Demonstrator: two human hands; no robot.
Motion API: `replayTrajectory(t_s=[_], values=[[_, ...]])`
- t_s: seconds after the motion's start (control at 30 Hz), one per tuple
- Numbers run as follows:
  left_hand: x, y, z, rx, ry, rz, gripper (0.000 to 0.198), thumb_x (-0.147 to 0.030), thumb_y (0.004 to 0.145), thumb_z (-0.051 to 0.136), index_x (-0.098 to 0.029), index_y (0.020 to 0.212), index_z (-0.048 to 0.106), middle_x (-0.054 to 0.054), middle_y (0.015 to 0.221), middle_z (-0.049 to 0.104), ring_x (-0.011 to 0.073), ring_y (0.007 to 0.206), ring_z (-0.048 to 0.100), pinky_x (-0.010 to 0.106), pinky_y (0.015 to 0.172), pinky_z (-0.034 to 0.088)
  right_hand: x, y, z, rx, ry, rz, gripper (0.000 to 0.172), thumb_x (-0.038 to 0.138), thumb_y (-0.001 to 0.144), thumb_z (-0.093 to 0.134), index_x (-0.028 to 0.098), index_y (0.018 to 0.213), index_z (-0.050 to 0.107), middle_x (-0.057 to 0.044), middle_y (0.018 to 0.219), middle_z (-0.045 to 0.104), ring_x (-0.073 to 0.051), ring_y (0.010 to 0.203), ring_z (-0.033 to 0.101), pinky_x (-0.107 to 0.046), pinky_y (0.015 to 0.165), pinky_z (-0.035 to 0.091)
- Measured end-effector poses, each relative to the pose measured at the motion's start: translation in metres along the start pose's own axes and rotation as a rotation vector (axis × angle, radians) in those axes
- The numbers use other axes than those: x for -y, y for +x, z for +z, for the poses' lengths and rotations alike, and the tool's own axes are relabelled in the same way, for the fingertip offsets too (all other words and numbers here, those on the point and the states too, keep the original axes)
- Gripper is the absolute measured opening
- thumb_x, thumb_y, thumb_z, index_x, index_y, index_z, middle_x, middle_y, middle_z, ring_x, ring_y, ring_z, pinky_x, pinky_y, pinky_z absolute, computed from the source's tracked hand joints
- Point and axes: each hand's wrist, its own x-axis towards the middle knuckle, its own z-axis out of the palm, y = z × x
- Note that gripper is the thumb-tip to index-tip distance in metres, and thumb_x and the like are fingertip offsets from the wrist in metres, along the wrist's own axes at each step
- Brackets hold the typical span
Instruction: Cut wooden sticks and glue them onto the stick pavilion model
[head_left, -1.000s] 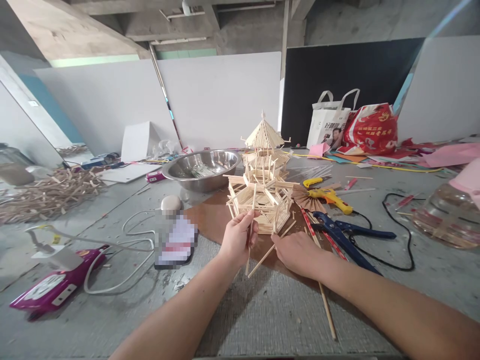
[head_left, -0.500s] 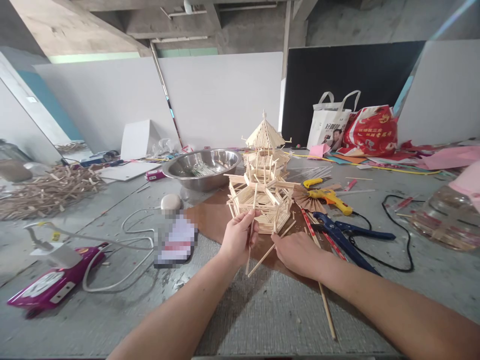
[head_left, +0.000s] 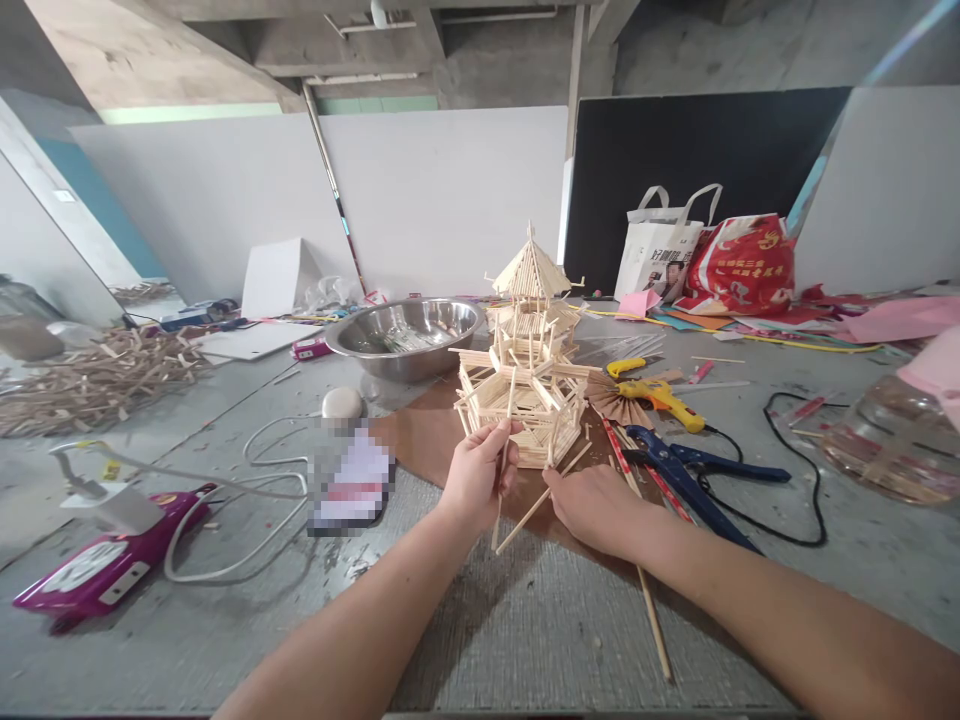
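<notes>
A pagoda model built of thin wooden sticks (head_left: pixel 525 360) stands on a brown board (head_left: pixel 420 440) in the middle of the grey table. My left hand (head_left: pixel 476 475) is closed on a thin wooden stick (head_left: pixel 501 470), held upright against the model's front lower tier. My right hand (head_left: pixel 596 505) rests on the board just right of the model's base, fingers curled around a second stick (head_left: pixel 534 510) that slants down to the left. Another long stick (head_left: pixel 651 620) lies on the table under my right forearm.
A steel bowl (head_left: pixel 405 335) sits behind the model to the left. A yellow glue gun (head_left: pixel 660 395), blue cutters (head_left: pixel 690 470) and a black cable (head_left: pixel 795 470) lie to the right. A phone (head_left: pixel 352 480), white cable and magenta device (head_left: pixel 101 565) lie left. Stick scraps (head_left: pixel 97 375) and bags (head_left: pixel 739 260) are farther off.
</notes>
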Motion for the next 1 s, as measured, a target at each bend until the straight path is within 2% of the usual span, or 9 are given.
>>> replayTrajectory(t_s=[0.47,1.0], values=[[0.001,0.0006,-0.0012,0.002,-0.007,-0.003,0.026,-0.036,0.065,0.06,-0.013,0.077,0.056,-0.006,0.044,0.046,0.0022,0.027,0.031,0.016,0.03,0.017,0.0004,0.0016,-0.0022,0.053,0.02,0.013,0.027,0.017,0.081,0.031,0.012,0.097,0.053,-0.013,0.07,0.065,-0.024,0.068,0.063,-0.029,0.057,0.042],[0.0006,-0.0009,0.0002,0.0,-0.021,0.006,0.028,-0.036,0.063,0.062,-0.012,0.077,0.056,-0.006,0.044,0.045,0.0019,0.028,0.031,0.016,0.03,0.018,-0.0004,0.0013,0.0013,0.019,0.014,0.005,0.027,0.017,0.081,0.032,0.012,0.095,0.054,-0.013,0.069,0.065,-0.024,0.066,0.063,-0.029,0.055,0.042]])
